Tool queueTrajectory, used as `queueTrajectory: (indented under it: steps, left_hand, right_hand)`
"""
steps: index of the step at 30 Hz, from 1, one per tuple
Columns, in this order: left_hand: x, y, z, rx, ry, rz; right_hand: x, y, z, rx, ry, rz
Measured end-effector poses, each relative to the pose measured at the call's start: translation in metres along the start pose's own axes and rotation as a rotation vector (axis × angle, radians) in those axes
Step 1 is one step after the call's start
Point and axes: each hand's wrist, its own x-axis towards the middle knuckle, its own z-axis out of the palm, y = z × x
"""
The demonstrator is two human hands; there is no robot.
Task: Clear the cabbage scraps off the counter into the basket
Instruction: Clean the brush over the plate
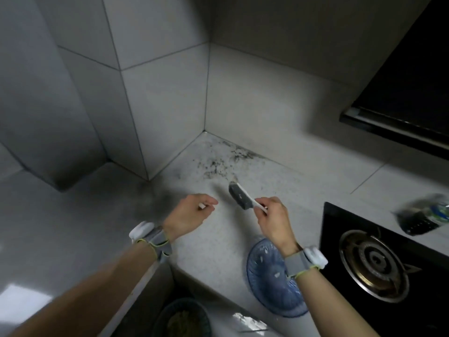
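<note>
My right hand [272, 220] grips the white handle of a knife [240, 197], whose dark blade points up and left over the grey counter [213, 239]. My left hand [192, 215] hovers beside the blade and pinches a small pale scrap [202, 206] between thumb and fingers. A dark basket [182, 317] with greenish shredded cabbage sits low at the bottom edge, below the counter's front edge. A blue glass plate [267, 283] with a few pale bits lies on the counter under my right wrist.
Dark specks stain the counter's back corner [218, 164]. A black gas hob with a round burner [371, 263] fills the right side. A blurred bottle [425, 215] lies behind it. Tiled walls close the corner; a range hood [401, 113] hangs at upper right.
</note>
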Motion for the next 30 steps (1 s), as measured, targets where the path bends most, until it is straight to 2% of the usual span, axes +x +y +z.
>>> queueTrajectory:
  steps: [6,11,18,24,30]
  left_hand:
    - [0.042,0.048,-0.068,0.200,-0.002,0.238]
    - [0.090,0.092,-0.108,0.183,-0.010,0.254]
    - [0.151,0.154,-0.176,0.083,0.380,0.229]
    - [0.181,0.185,-0.219,0.055,0.630,0.141]
    - [0.205,0.210,-0.253,0.117,0.726,0.091]
  right_hand:
    - [0.059,-0.078,-0.006,0.254,0.063,-0.007]
    - [0.124,-0.142,-0.026,0.624,0.083,-0.025]
    - [0.227,-0.226,-0.053,0.952,0.052,-0.117]
    - [0.294,-0.286,-0.053,0.970,0.018,-0.151]
    - [0.344,-0.323,-0.052,0.876,0.037,-0.240]
